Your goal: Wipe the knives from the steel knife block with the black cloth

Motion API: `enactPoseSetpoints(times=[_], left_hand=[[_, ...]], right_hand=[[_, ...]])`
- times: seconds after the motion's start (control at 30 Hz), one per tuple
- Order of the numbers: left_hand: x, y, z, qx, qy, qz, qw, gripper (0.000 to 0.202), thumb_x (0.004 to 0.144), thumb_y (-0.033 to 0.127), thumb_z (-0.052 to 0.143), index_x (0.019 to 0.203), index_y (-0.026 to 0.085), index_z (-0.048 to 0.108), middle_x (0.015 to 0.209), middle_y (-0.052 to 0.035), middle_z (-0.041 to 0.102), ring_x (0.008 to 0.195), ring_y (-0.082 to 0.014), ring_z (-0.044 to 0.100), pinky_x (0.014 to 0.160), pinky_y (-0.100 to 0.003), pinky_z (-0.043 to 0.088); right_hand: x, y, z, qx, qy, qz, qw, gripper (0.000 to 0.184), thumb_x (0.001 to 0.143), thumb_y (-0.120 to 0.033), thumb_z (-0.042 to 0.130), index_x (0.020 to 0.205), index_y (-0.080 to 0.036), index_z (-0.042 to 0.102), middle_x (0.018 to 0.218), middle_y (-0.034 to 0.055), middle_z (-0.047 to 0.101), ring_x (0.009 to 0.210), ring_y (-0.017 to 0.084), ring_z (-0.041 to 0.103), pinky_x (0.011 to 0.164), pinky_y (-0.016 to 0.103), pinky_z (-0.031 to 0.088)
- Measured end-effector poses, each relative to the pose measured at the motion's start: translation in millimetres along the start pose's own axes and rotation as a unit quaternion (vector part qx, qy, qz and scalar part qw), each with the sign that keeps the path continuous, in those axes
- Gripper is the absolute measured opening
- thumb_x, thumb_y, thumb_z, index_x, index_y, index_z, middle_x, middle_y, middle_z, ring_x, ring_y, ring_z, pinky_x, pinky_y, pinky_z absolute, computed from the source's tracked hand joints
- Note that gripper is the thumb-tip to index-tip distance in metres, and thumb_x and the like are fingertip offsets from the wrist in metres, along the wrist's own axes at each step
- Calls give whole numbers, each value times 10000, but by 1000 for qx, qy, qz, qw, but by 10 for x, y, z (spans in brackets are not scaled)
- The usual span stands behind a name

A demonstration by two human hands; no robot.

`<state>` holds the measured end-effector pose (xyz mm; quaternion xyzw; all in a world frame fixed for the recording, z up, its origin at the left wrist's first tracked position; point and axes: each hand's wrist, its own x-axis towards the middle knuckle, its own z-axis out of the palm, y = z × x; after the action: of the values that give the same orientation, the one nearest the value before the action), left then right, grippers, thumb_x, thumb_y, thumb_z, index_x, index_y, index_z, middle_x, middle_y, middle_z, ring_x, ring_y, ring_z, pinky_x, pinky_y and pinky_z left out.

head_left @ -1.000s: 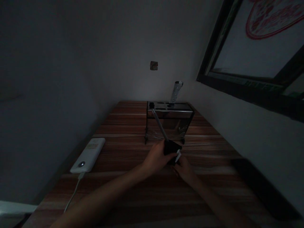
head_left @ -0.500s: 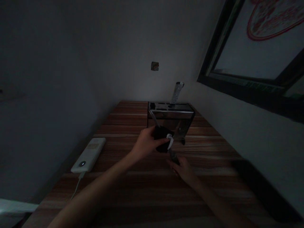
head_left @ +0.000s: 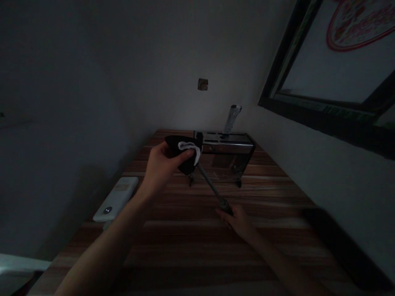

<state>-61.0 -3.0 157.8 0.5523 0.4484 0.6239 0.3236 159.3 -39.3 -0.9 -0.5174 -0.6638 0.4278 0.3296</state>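
Observation:
My left hand (head_left: 162,166) is closed on a black cloth with a white patch (head_left: 185,153), wrapped round the far end of a thin metal rod (head_left: 211,187). My right hand (head_left: 239,222) grips the rod's dark handle end near me, low over the wooden table (head_left: 191,242). The rod slants up and away from my right hand to the cloth. Just beyond stands a shiny metal knife holder (head_left: 226,154) with slots on top; one silvery handle (head_left: 232,118) sticks up from it.
A white power bank (head_left: 117,198) with a cable lies at the table's left edge. A dark flat object (head_left: 342,246) lies along the right wall. A dark-framed picture (head_left: 333,70) hangs on the right wall; a small square fixture (head_left: 203,84) is on the far wall.
My left hand has slid the cloth along the rod, from next to my right hand up to its far end. My right hand has stayed in place.

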Motion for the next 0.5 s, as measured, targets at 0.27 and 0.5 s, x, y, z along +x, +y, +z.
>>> enactPoseSetpoints(times=[0.27, 0.5], left_hand=[[-40, -22, 52, -11, 6, 3, 1000, 344, 588, 360, 722, 821, 119, 645, 838, -67, 701, 798, -221, 654, 689, -307, 534], [-113, -66, 163, 3, -24, -8, 1000, 324, 599, 333, 713, 837, 126, 640, 841, -59, 701, 788, -206, 647, 701, -298, 520]], right_hand=[[-5, 15, 3, 5, 6, 9, 1000, 397, 740, -507, 538, 528, -194, 420, 408, -58, 387, 368, 77, 380, 375, 204, 276], [-2, 49, 10, 14, 15, 9, 1000, 397, 738, -524, 535, 546, -189, 440, 404, -63, 399, 350, 73, 379, 354, 194, 272]])
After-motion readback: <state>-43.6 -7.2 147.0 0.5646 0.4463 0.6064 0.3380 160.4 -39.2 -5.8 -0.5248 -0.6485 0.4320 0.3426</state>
